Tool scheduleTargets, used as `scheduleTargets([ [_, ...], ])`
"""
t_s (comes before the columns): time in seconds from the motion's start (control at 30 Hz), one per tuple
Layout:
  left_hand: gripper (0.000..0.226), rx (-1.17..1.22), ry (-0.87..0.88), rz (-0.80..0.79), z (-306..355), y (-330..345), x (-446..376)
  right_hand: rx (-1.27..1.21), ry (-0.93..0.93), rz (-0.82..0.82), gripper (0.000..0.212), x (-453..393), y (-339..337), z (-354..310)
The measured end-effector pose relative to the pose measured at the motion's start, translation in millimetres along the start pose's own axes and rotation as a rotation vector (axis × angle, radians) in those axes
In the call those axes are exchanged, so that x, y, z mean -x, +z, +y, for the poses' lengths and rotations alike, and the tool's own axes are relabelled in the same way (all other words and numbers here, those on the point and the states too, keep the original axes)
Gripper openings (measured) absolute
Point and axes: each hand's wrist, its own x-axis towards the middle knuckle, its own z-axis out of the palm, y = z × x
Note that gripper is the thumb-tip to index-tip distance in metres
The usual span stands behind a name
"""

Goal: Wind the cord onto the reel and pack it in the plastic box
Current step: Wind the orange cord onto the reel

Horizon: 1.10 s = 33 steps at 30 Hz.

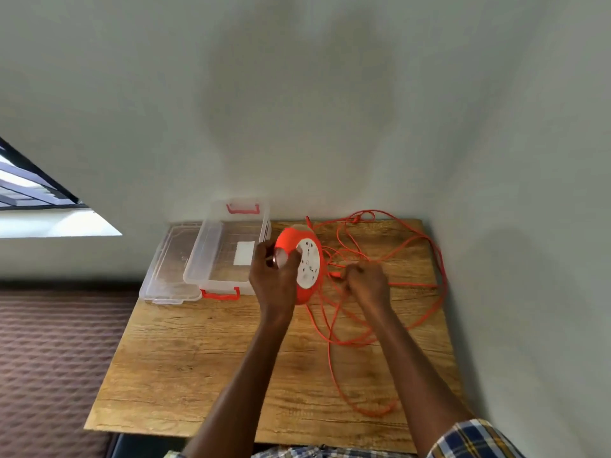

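Observation:
An orange cord reel [305, 259] with a white socket face is held tilted above the wooden table [205, 365], near its back edge. My left hand [274, 276] grips the reel's left side. My right hand [367, 282] is closed on the orange cord [426, 249] just right of the reel. The cord lies in loose loops over the table's right half, with one long loop reaching toward the front edge. The clear plastic box [228, 249] with red latches stands open, left of the reel.
The box's clear lid [168, 269] lies beside it at the table's back left corner. Pale walls close off the table at the back and right. A brown patterned bed surface [56, 352] lies left of the table. A window [29, 190] is at far left.

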Motion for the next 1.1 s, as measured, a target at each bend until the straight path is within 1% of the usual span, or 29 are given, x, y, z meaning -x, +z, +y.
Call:
scheduleTargets([
  [0.03, 0.034, 0.059, 0.005, -0.005, 11, -6, -7, 0.021, -0.073, 0.129, 0.024, 0, -7, -12],
  [0.07, 0.033, 0.137, -0.015, 0.008, 22, -11, -16, -0.017, -0.161, 0.206, 0.02, 2, -13, -28],
  [0.1, 0.033, 0.234, -0.056, 0.03, 32, -17, -26, -0.087, -0.251, 0.222, 0.018, 5, -19, -46],
  [0.13, 0.032, 0.346, -0.118, 0.051, 40, -21, -35, -0.154, -0.334, 0.198, 0.018, 8, -23, -62],
  [0.17, 0.032, 0.471, -0.199, 0.048, 49, -27, -44, -0.22, -0.398, 0.157, 0.02, 13, -26, -79],
  [0.2, 0.031, 0.598, -0.289, 0.005, 57, -33, -53, -0.3, -0.432, 0.104, 0.023, 20, -28, -95],
  [0.27, 0.032, 0.789, -0.438, -0.169, 71, -48, -67, -0.515, -0.382, -0.078, 0.03, 36, -30, -126],
  [0.33, 0.037, 0.849, -0.507, -0.345, 83, -63, -77, -0.683, -0.289, -0.271, 0.048, 52, -32, -150],
  [0.37, 0.043, 0.855, -0.53, -0.416, 87, -70, -81, -0.726, -0.262, -0.325, 0.055, 58, -32, -159],
  [0.4, 0.048, 0.86, -0.546, -0.48, 89, -77, -86, -0.768, -0.249, -0.363, 0.057, 63, -32, -165],
  [0.47, 0.047, 0.886, -0.538, -0.588, 94, -88, -94, -0.856, -0.25, -0.429, 0.059, 69, -33, -172],
  [0.5, 0.047, 0.911, -0.523, -0.621, 96, -93, -98, -0.899, -0.263, -0.46, 0.063, 69, -34, -175],
  [0.57, 0.057, 1.002, -0.492, -0.658, 93, -102, -107, -0.977, -0.272, -0.477, 0.072, 72, -31, -180],
  [0.63, 0.068, 1.135, -0.477, -0.668, 91, -105, -113, -1.103, -0.22, -0.464, 0.076, 77, -21, -184],
  [0.7, 0.073, 1.201, -0.413, -0.692, 93, -101, -114, -1.267, -0.169, -0.518, 0.073, 82, -5, -186],
  [0.77, 0.073, 1.122, -0.288, -0.763, 100, -92, -110, -1.354, -0.15, -0.602, 0.068, 86, 9, -187],
  [0.8, 0.074, 1.068, -0.236, -0.789, 105, -87, -106, -1.347, -0.133, -0.637, 0.066, 87, 12, -187],
  [0.83, 0.077, 1.028, -0.215, -0.784, 108, -84, -103, -1.3, -0.11, -0.663, 0.063, 88, 14, -187],
  [0.87, 0.08, 1.005, -0.222, -0.76, 109, -81, -103, -1.208, -0.092, -0.684, 0.059, 87, 12, -188],
  [0.9, 0.079, 1.001, -0.234, -0.735, 108, -79, -103, -1.062, -0.084, -0.691, 0.055, 87, 8, -189],
  [0.93, 0.075, 1.016, -0.242, -0.719, 107, -78, -104, -0.864, -0.084, -0.675, 0.051, 87, 2, -189],
  [0.97, 0.072, 1.044, -0.249, -0.707, 106, -78, -105, -0.646, -0.093, -0.628, 0.049, 87, -4, -188],
  [1.0, 0.068, 1.072, -0.255, -0.7, 105, -78, -107, -0.453, -0.114, -0.544, 0.047, 85, -10, -186],
  [1.03, 0.064, 1.086, -0.256, -0.701, 104, -79, -109, -0.3, -0.16, -0.426, 0.045, 84, -15, -183],
  [1.07, 0.062, 1.086, -0.253, -0.707, 102, -80, -110, -0.171, -0.223, -0.274, 0.044, 82, -18, -179],
  [1.1, 0.063, 1.077, -0.254, -0.721, 99, -80, -111, -0.05, -0.3, -0.079, 0.044, 79, -20, -175],
])
